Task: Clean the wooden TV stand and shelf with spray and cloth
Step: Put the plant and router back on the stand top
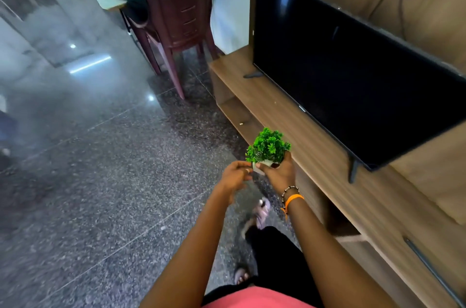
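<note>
A person's right hand (278,173) grips a small potted artificial plant (267,147) beside the wooden TV stand (290,116), while the left hand (234,176), fingers loosely curled and holding nothing, touches the pot.

We see soft, even daylight — bright at the far left, where the polished floor (83,146) throws back white glare spots and a streak. The television (353,81) screen is dull black. Motion blur smears the chair (176,18) and upper left; straight edges bow at the frame's rim.
</note>
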`<action>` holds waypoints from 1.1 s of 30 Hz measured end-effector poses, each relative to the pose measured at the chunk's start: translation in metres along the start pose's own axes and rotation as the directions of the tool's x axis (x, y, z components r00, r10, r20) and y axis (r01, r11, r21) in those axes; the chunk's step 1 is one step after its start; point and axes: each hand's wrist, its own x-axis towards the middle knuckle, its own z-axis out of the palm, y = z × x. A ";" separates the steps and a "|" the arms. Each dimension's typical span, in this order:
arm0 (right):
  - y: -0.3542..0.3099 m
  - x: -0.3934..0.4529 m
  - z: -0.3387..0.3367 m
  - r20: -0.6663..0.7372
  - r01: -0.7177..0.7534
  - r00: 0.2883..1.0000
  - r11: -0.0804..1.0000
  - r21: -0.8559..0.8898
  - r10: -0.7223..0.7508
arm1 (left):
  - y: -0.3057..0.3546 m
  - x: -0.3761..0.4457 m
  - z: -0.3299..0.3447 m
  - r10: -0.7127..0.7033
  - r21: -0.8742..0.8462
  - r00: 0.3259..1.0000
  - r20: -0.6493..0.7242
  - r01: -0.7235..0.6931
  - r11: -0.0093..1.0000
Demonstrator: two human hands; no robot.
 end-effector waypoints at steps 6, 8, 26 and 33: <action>-0.036 0.119 0.058 0.016 -0.005 1.000 1.000 -0.016 0.005 | 0.078 0.096 -0.030 0.007 0.050 1.000 0.025 -0.009 0.999; -0.054 0.165 0.075 0.048 -0.035 0.998 0.999 -0.025 0.036 | 0.112 0.128 -0.043 0.017 0.058 1.000 0.018 -0.018 0.998; -0.104 0.430 0.217 -0.054 -0.210 0.977 0.967 -0.146 0.205 | 0.242 0.405 -0.111 -0.221 0.041 0.973 0.062 0.219 0.975; -0.092 0.517 0.271 -0.095 -0.411 0.911 0.907 -0.095 0.402 | 0.265 0.501 -0.125 -0.206 0.076 0.972 0.116 0.198 0.977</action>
